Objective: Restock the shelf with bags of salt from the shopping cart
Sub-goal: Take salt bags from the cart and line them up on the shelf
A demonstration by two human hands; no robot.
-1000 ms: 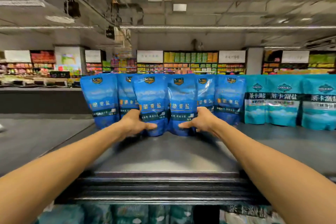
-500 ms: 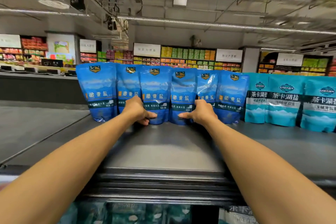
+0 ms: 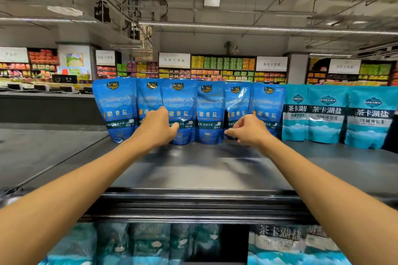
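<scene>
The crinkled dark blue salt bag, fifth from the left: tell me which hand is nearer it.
Right. The right hand is at the crinkled dark blue salt bag; the left hand is two bags over.

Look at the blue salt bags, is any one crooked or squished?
Yes, a little. The fifth blue bag from the left sits behind its neighbours, and its front is crinkled and shiny. The leftmost blue bag leans sideways. The teal bags stand straight. Nothing looks torn or spilled.
</scene>
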